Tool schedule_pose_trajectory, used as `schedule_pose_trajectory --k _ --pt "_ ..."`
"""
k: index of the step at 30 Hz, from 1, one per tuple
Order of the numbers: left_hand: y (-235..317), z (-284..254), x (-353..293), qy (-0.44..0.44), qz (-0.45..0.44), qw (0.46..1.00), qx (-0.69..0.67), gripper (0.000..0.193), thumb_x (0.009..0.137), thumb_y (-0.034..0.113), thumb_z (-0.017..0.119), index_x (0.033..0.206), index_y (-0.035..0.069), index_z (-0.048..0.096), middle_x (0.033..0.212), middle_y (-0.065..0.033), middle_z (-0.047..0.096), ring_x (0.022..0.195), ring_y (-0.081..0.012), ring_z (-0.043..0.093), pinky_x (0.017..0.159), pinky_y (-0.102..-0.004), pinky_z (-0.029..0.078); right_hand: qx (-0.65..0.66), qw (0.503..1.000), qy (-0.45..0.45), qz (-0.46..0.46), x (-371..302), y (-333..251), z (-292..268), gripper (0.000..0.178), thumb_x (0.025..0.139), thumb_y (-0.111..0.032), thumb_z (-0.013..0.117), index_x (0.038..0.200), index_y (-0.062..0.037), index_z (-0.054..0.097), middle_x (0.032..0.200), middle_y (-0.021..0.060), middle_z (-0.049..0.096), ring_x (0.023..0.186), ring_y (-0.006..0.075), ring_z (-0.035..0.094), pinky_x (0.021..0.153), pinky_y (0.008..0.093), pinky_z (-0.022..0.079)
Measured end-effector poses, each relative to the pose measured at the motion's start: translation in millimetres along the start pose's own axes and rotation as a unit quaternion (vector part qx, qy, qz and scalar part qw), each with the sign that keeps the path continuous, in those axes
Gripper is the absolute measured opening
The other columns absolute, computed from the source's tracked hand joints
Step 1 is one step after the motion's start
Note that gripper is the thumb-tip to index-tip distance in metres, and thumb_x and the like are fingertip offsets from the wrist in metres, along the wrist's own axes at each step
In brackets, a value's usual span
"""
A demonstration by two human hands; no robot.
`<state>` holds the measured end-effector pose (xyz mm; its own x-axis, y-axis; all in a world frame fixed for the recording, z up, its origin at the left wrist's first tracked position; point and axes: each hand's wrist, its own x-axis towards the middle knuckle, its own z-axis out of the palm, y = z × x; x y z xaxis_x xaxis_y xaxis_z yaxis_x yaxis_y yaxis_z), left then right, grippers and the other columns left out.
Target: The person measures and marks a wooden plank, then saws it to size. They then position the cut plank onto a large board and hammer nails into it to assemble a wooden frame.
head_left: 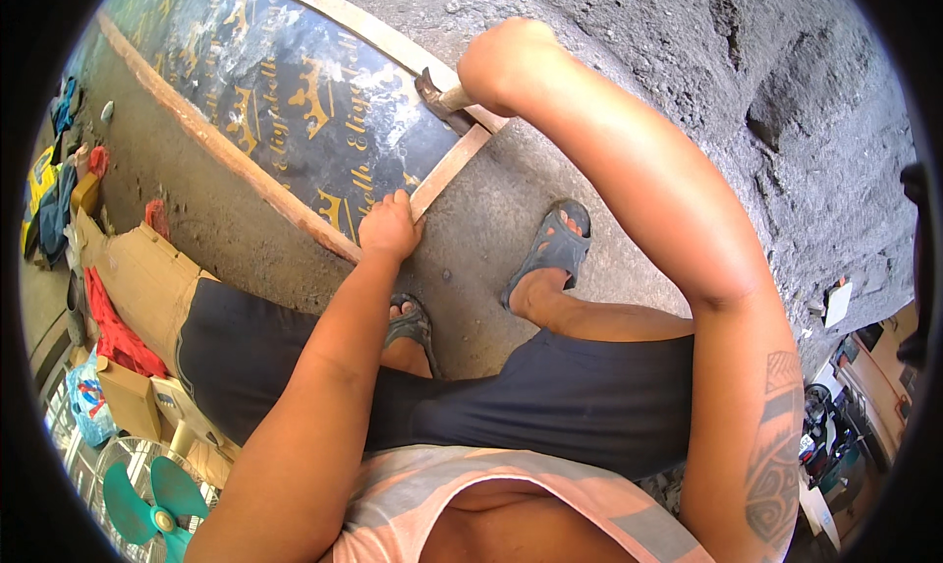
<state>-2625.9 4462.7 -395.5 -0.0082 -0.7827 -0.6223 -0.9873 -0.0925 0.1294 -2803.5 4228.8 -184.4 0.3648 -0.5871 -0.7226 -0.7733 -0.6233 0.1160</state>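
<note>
Black sheeting [339, 67] printed with gold crowns and lettering fills a long frame [260, 177] of pale wooden strips on the grey concrete floor [467, 244]. At the frame's near left corner, the left hand [391, 227] is curled tightly over the short, flat wooden end slat [454, 170]. By the near right corner, the right hand [506, 67] makes a fist around the light wooden handle of a dark metal-headed hammer [454, 98]. Its head sits beside the frame's right strip; whether they touch, I cannot tell. Rough grey rock [786, 91] lies right of the frame.
</note>
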Motion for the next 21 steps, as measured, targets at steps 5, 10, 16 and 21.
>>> schedule_pose_trajectory --k 5,10,16,21 --pt "-1 -1 0 0.0 -0.004 1.0 0.002 0.048 0.093 0.044 0.079 0.115 0.008 0.057 0.117 -0.0154 0.071 0.111 -0.0363 0.073 0.091 -0.0488 0.061 0.045 0.999 0.025 0.005 -5 13 3 0.03 0.097 -0.012 0.068 0.12 -0.0228 0.083 0.117 0.0089 0.081 0.111 0.031 0.078 0.09 0.0429 0.063" --pt "-1 -2 0 -0.004 -0.003 1.0 0.004 0.049 0.093 0.045 0.079 0.116 0.007 0.057 0.118 -0.0158 0.071 0.111 -0.0368 0.073 0.091 -0.0497 0.061 0.015 1.0 -0.005 0.013 -4 7 8 0.034 0.095 -0.01 0.069 0.124 -0.0234 0.081 0.119 0.0084 0.08 0.111 0.0309 0.078 0.091 0.0441 0.063" --pt "-3 2 0 -0.01 -0.008 1.0 0.009 0.049 0.094 0.044 0.078 0.118 0.007 0.057 0.12 -0.0165 0.07 0.114 -0.0376 0.072 0.093 -0.0508 0.061 0.045 0.998 0.047 0.001 -11 18 19 0.038 0.097 -0.011 0.068 0.129 -0.0275 0.078 0.122 0.0065 0.08 0.113 0.0301 0.077 0.092 0.0452 0.063" --pt "3 -1 -2 -0.013 -0.012 1.0 0.013 0.049 0.095 0.045 0.078 0.118 0.007 0.057 0.122 -0.0168 0.07 0.117 -0.0375 0.07 0.096 -0.0511 0.06 0.041 0.999 0.017 0.006 -7 22 35 0.036 0.094 -0.01 0.07 0.127 -0.0225 0.08 0.122 0.0067 0.08 0.115 0.0284 0.077 0.091 0.0452 0.063"
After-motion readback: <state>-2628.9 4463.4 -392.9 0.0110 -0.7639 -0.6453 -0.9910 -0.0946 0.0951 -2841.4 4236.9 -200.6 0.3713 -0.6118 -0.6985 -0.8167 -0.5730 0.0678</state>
